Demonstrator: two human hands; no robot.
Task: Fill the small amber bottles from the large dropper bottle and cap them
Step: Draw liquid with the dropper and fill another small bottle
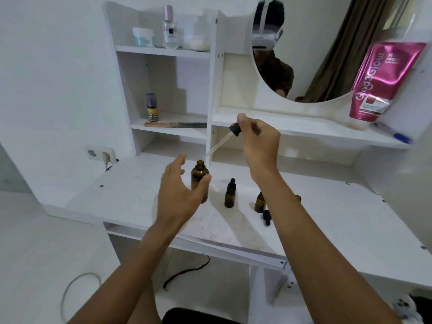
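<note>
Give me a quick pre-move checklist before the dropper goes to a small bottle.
1. Dropper in right hand grip: ok, pinched at the black cap.
2. Large bottle upright and open: ok.
3. Left hand steadying it: not ok, fingers open around it, only the thumb seems to touch.
4. Liquid in the glass tube: cannot tell.
5. Small bottle ready to fill: not ok, its cap is on.
6. Another small bottle open: cannot tell, arm hides its neck; a loose cap lies beside it.
</note>
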